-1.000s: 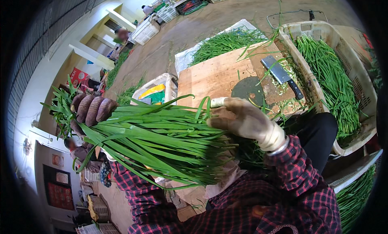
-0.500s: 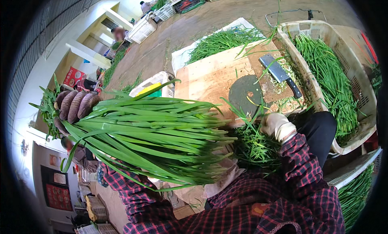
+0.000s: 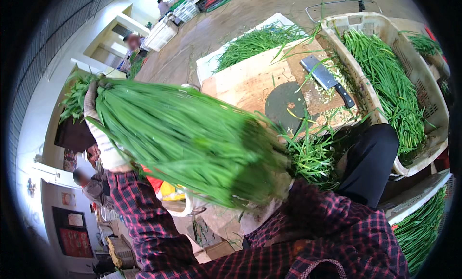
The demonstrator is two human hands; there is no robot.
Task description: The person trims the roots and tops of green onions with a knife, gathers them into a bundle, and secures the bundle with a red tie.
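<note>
My left hand [image 3: 91,101], in a dark-fingered glove with a white cuff, is closed around the leafy end of a large bunch of garlic chives [image 3: 168,129]. The bunch slants across my front, its cut stem ends blurred near my lap. My right sleeve [image 3: 313,202] leads to those stem ends, where the hand is mostly hidden and smeared. Beyond lies a wooden board [image 3: 236,89] with a round dark patch [image 3: 285,103]. A cleaver [image 3: 320,73] rests on it among chopped pale bits. Loose green trimmings [image 3: 313,158] lie below the board by my knee.
At right stands a long white plastic crate [image 3: 380,103] filled with chives [image 3: 382,77]; another crate [image 3: 414,199] sits below it. Behind the board more greens [image 3: 260,45] lie on a white sheet [image 3: 207,67]. Other people [image 3: 132,43] work in the background at left.
The bunch has tilted, its leafy end rising with my left hand and its stem ends dropping slightly toward my lap. My right hand has left the trimmings and moved left to the stem ends.
</note>
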